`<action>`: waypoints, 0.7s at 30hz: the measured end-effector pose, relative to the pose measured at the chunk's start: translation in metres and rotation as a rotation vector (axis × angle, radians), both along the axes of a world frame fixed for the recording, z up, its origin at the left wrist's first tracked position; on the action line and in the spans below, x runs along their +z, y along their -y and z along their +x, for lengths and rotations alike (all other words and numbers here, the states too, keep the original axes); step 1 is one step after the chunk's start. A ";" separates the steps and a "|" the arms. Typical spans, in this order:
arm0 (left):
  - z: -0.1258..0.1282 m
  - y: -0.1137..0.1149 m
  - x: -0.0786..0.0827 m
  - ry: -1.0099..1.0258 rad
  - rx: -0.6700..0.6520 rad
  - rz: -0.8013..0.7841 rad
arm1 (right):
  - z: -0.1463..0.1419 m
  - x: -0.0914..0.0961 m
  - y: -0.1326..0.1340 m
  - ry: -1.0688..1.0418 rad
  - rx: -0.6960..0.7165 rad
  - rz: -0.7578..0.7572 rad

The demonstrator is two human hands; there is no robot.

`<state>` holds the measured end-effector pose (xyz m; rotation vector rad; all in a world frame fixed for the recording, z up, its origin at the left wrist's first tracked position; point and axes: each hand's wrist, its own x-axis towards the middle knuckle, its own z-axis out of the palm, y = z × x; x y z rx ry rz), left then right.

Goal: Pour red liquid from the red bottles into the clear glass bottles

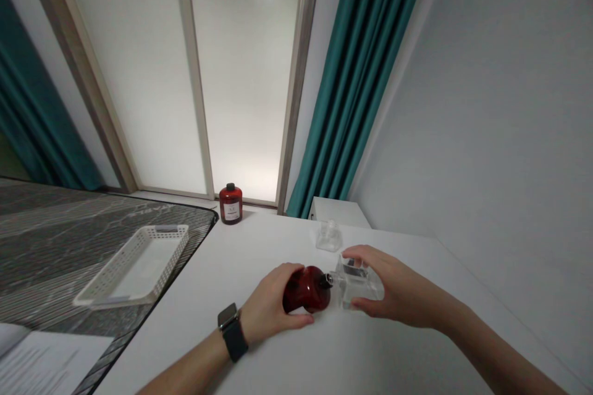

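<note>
My left hand [273, 299] is wrapped round a dark red bottle [312, 289] tipped onto its side, its black neck pointing right. A clear square bottle [354, 287], also on its side, is gripped between the thumb and fingers of my right hand [393, 287]. The two bottles meet mouth to mouth, or nearly so; whether they touch I cannot tell. Just behind them a second clear bottle [328, 237] stands on the white table [273, 241]. Whether liquid passes between the held bottles cannot be made out.
Another red bottle [230, 205] with a black cap and white label stands at the table's far left corner. To the left, a white perforated basket [139, 266] and an open book [46, 358] lie on a grey patterned surface [46, 234]. A white cabinet [340, 211] stands behind the table.
</note>
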<state>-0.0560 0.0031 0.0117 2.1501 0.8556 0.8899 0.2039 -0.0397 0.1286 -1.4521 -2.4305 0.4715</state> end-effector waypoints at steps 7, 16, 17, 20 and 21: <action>0.000 0.002 0.003 0.009 -0.003 -0.023 | 0.000 0.003 0.000 -0.012 -0.004 0.000; 0.001 0.003 0.001 0.025 -0.018 -0.067 | -0.002 0.008 0.002 -0.050 0.039 0.010; 0.001 0.003 0.002 0.025 -0.019 -0.071 | -0.002 0.009 0.002 -0.060 0.052 0.014; 0.002 0.004 0.002 0.030 -0.016 -0.079 | -0.003 0.010 0.001 -0.076 0.079 0.014; 0.002 0.004 0.002 0.031 -0.013 -0.081 | -0.003 0.011 0.001 -0.076 0.081 0.011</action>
